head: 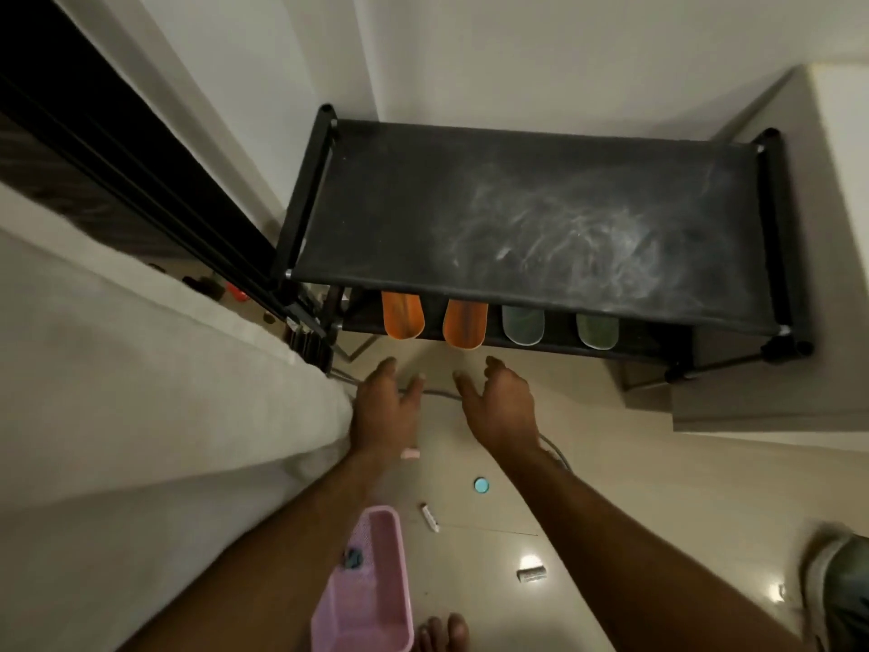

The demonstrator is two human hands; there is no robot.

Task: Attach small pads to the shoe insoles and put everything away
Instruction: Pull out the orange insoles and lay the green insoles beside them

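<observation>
Bare toes (444,632) at bottom edge, just right of a pink perforated basket (364,590) on the tile floor (611,487); a small dark blue item (352,559) sits at the basket's left rim, too blurred to identify. Both forearms reach forward over the floor. Left hand (383,407) and right hand (501,407) hover side by side below the shoe rack (517,218), fingers loosely spread, palms down, holding nothing, touching nothing.

Four insoles sit on the rack's lower shelf, heel ends sticking out past the dusty top shelf: two orange insoles (403,315) (463,328) on the left, two green insoles (523,326) (597,330) on the right. Both hands near the orange pair but apart from them.

Loose bits on floor behind the hands: pale pink small piece (410,454) just beside the left wrist, round cyan disc (481,485) between the forearms, white tube-like item (430,517) right of the basket, small grey block (532,574) under the right forearm. Grey cable (555,451) runs across the floor beneath the hands. White bedding (141,392) fills the left side. Shoe-like object (837,585) at the right edge, blurred.
</observation>
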